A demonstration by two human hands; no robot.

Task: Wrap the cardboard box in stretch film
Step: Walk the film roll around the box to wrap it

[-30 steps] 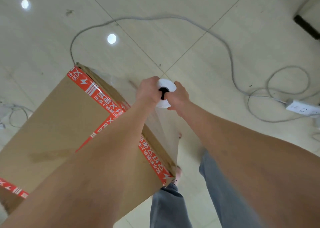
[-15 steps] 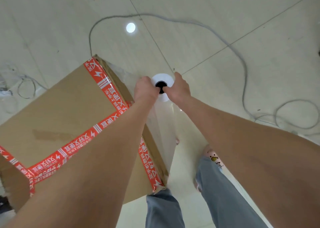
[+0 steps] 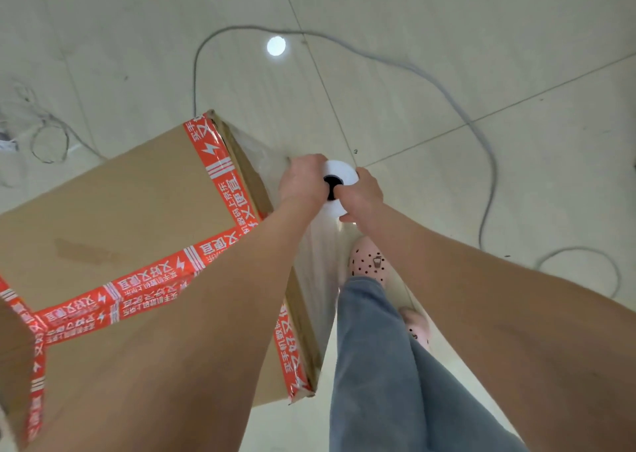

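A tall cardboard box point(image 3: 130, 217) sealed with red printed tape stands on the floor at the left. A white roll of stretch film point(image 3: 339, 173) is held upright beside the box's right side. My left hand point(image 3: 303, 179) grips the roll's top from the left and my right hand point(image 3: 361, 193) grips it from the right, thumbs at the black core hole. Clear film point(image 3: 316, 272) stretches from the roll down along the box's right face.
A grey cable point(image 3: 457, 107) loops across the tiled floor behind and to the right. More thin wires point(image 3: 48, 138) lie at the far left. My legs in grey trousers and pink spotted slippers point(image 3: 368, 262) stand just right of the box.
I have stepped further round the box, so more of its taped top shows. Both hands still hold the roll, and the film lies longer along the box's right face.
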